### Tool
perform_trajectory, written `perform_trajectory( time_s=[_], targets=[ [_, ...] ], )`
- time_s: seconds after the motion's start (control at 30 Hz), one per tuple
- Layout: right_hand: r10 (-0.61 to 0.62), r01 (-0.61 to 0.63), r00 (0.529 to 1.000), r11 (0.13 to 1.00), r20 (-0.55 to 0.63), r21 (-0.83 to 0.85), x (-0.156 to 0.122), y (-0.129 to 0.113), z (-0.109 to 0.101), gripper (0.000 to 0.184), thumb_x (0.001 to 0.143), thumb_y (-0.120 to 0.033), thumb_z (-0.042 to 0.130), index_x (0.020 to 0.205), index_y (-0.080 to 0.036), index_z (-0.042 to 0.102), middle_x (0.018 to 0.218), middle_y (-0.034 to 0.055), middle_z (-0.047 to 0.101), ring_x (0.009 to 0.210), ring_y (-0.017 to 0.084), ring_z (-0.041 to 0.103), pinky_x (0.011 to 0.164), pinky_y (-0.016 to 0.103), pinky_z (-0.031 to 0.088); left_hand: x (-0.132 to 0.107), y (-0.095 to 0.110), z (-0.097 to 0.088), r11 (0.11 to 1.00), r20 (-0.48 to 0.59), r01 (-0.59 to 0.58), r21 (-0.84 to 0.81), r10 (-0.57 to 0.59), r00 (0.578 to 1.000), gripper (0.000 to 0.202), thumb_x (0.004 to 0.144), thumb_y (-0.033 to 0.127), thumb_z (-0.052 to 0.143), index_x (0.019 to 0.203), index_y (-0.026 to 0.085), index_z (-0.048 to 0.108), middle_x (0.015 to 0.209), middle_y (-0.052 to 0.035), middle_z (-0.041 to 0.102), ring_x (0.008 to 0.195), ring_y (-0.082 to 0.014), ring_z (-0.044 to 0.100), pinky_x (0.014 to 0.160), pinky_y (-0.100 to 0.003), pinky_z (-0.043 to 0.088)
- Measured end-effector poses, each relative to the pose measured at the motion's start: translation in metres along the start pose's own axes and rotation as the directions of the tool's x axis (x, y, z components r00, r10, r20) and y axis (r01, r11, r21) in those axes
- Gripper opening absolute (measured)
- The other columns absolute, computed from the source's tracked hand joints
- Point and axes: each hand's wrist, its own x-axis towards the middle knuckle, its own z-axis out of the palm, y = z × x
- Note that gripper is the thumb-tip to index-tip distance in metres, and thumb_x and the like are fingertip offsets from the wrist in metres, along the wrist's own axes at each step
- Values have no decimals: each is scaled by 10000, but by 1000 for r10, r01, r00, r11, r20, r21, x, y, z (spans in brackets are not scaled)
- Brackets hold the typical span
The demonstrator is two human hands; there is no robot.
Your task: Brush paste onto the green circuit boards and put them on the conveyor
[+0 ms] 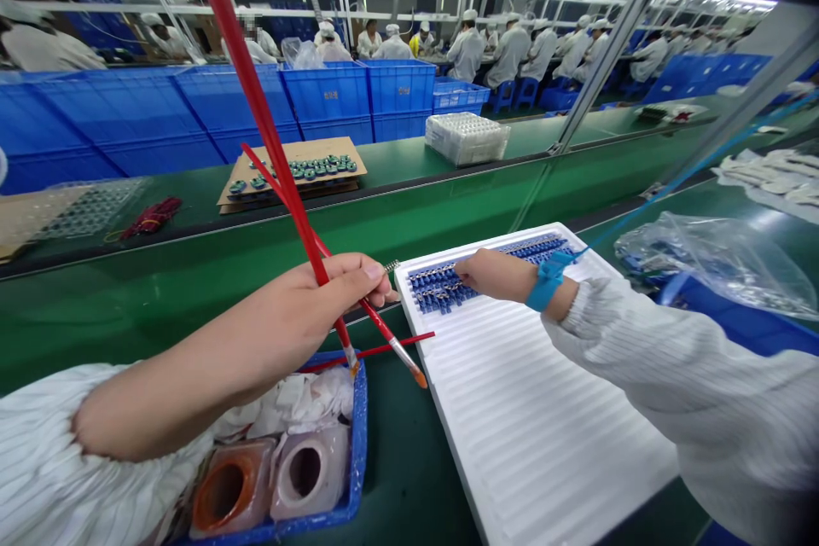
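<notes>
My left hand (355, 286) is closed around two red-handled paintbrushes. The longer paintbrush (265, 115) slants up past the shelf, its bristles down by the blue bin; the other paintbrush (390, 337) points down right, with orange-stained bristles. At the fingertips sticks out a small coiled or toothed metal piece (392, 267). My right hand (483, 269), wearing a blue wrist strap (548, 280), has its fingers curled down onto rows of small blue components (441, 294) at the far end of a white ribbed foam tray (531, 418). What those fingers grip is hidden.
A blue bin (359, 452) at lower left holds two stained open jars (307, 473) and white cloth. Bagged parts (717, 260) lie right. Across the green ledge are cardboard (349, 155) with green-ringed parts and stacked clear trays (467, 139). People in white work beyond blue crates.
</notes>
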Motion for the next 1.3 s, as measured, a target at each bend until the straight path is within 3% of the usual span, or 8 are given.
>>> perform_trajectory(
  time_s=[0.27,0.33,0.43,0.53,0.63,0.9,1.03,1.3],
  targets=[
    [128,-64,982,917,-139,394,-27,8,-30,199,955,-257,463,850,-134,579,667,22,539,589,115,491,519,201,310,2,9,10,997,54,61,38,-63,997,416,830,578,429,745,196,572,837,9,596,916,-207,563,834,-328,394],
    [114,19,986,641,-120,767,-41,7,-36,326,988,-382,354,851,-138,523,596,-10,450,449,76,367,440,191,278,4,12,15,995,85,74,65,-80,993,425,841,576,404,760,188,557,850,1,594,912,-198,548,799,-303,391],
    [-31,44,998,-87,-47,995,-62,-7,-36,443,880,-578,493,803,-142,466,556,-51,343,380,37,211,364,170,184,6,17,23,993,149,43,108,-59,987,402,861,549,384,783,188,543,851,9,577,861,-161,523,753,-262,377],
    [-81,50,994,-272,-74,961,-78,-29,-34,471,783,-559,650,816,-124,474,575,-53,370,413,17,247,389,138,204,7,22,31,989,186,48,138,-73,980,376,867,523,383,796,188,537,822,8,544,794,-139,485,680,-234,373],
    [-40,202,976,-191,-214,961,-90,-49,-32,395,837,-491,620,911,-127,486,560,-57,385,436,32,290,406,136,236,7,25,37,991,221,74,116,-98,970,364,863,511,380,802,182,524,783,4,511,702,-128,450,565,-215,357],
    [151,417,855,371,-497,830,-101,-62,-33,167,912,-321,503,885,-165,557,746,-2,560,638,80,499,522,167,379,11,23,44,991,264,33,129,-67,962,401,845,557,385,800,182,518,790,-2,512,711,-130,467,553,-211,363],
    [236,303,829,571,-506,763,-92,-39,-35,207,889,-340,495,840,-150,561,655,-9,536,577,92,481,482,186,335,10,22,40,996,212,35,82,-52,976,378,874,506,375,836,177,557,875,-14,578,779,-140,525,644,-232,407],
    [271,-119,920,880,-283,459,-44,11,0,140,889,-241,565,834,-136,639,654,-3,569,598,109,505,513,196,300,0,17,17,998,12,-18,53,17,1000,366,864,502,416,772,205,609,840,5,625,793,-146,547,741,-238,396]
  ],
)
